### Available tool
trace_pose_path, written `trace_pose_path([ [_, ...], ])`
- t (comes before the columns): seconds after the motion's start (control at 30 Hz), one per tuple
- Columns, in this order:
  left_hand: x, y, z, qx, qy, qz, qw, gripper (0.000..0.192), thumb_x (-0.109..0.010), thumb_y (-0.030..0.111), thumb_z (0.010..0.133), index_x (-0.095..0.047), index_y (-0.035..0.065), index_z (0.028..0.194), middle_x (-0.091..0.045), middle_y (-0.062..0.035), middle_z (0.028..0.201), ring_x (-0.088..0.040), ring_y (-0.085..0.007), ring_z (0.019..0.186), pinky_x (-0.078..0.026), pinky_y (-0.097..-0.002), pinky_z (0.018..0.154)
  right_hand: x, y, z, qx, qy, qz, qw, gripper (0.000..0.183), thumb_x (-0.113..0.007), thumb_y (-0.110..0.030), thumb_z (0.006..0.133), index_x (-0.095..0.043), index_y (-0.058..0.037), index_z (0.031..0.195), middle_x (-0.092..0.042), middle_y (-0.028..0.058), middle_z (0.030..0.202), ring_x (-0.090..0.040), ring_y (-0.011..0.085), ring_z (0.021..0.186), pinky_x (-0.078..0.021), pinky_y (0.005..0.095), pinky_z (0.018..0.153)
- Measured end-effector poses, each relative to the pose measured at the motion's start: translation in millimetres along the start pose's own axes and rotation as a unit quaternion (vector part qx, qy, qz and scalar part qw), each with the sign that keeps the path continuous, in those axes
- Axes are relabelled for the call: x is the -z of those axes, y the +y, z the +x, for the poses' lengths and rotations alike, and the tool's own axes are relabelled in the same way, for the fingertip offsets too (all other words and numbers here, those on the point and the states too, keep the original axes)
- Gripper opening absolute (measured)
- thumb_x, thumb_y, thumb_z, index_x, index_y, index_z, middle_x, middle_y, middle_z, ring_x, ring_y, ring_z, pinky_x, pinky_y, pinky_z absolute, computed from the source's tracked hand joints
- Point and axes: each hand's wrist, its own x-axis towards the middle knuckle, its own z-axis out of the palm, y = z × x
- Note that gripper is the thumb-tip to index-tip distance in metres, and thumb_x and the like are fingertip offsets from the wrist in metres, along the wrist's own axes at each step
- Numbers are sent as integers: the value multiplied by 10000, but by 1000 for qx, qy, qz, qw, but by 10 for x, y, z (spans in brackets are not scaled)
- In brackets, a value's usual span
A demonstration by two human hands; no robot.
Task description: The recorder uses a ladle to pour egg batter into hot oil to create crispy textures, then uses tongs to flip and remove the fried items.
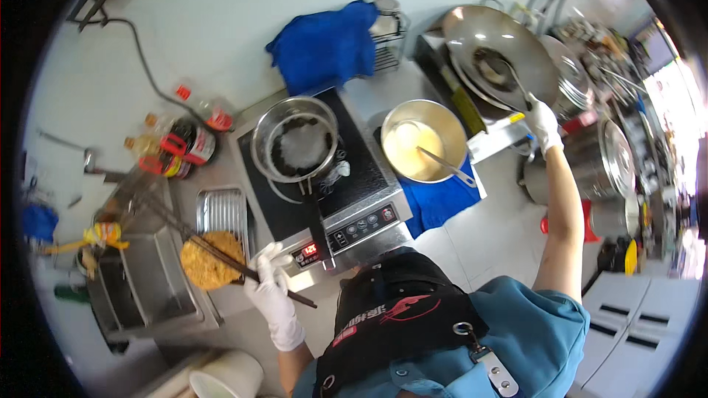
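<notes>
My left hand (272, 301), in a white glove, grips a pair of long dark chopsticks (166, 215). A round golden fried cake (204, 271) is at the chopsticks, beside the induction cooktop's left front corner; whether it hangs or rests on something, I cannot tell. A ribbed metal tray (221, 207) sits just behind it. My right hand (543, 126), gloved too, holds the handle of a metal ladle (518, 80). The ladle's head dips into a large wok (525, 47) with dark liquid or residue at its bottom.
A saucepan (256, 149) of dark, foamy-topped liquid stands on the induction cooktop (359, 177). Right of it, a pot (462, 141) of pale yellow liquid holds another ladle (442, 163). Bottles (193, 141) line the back left; a sink (166, 276) lies left. Lidded steel pots (581, 160) stand right.
</notes>
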Motion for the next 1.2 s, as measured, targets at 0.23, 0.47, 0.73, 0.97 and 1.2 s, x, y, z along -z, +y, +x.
trace_pose_path([
  [0.23, -130, -410, -104, 5, 65, 26, 998, 181, -514, 116, 933, -650, 19, 1003, -683, -57, 837, -348, 13, 455, -218, -164, 402, -275, 68, 305, 18, -4, -78, 997, 516, -601, -173, 765, -516, -166, 1274, -603, 200, 1021, -613, 341, 925, -483, 425, 804],
  [0.47, -339, -384, -253, 4, 109, 16, 994, 183, -509, 114, 936, -657, 24, 995, -680, -43, 812, -351, 20, 452, -202, -159, 399, 150, -413, -724, 191, 214, 99, 953, 468, -613, 14, 761, -550, -108, 1208, -618, 154, 911, -617, 307, 813, -502, 330, 735],
  [0.73, -933, -298, -300, -38, -35, -33, 998, 197, -486, 110, 941, -613, -12, 1028, -665, -101, 878, -590, -73, 621, -280, -149, 397, -845, -921, -2181, 18, -144, 609, 780, 698, -683, 7, 759, -390, -114, 1380, -546, 7, 878, -496, 67, 755, -458, 211, 689],
  [0.97, -1207, -277, -396, -4, -121, 17, 992, 205, -493, 114, 943, -622, -18, 1032, -657, -103, 930, -613, -118, 715, -471, -201, 589, -838, -1457, -1583, 9, 1, 635, 772, 209, -629, -79, 844, -619, -12, 1042, -636, 49, 838, -539, 84, 673, -470, 228, 669],
  [1.2, -1113, -322, -461, -10, -75, -11, 997, 202, -497, 110, 940, -620, -25, 1026, -659, -105, 918, -588, -97, 662, -370, -182, 487, -447, -1309, -1255, 230, -60, 406, 883, 135, -552, -132, 900, -605, -10, 925, -633, 80, 743, -601, 122, 650, -477, 258, 608],
])
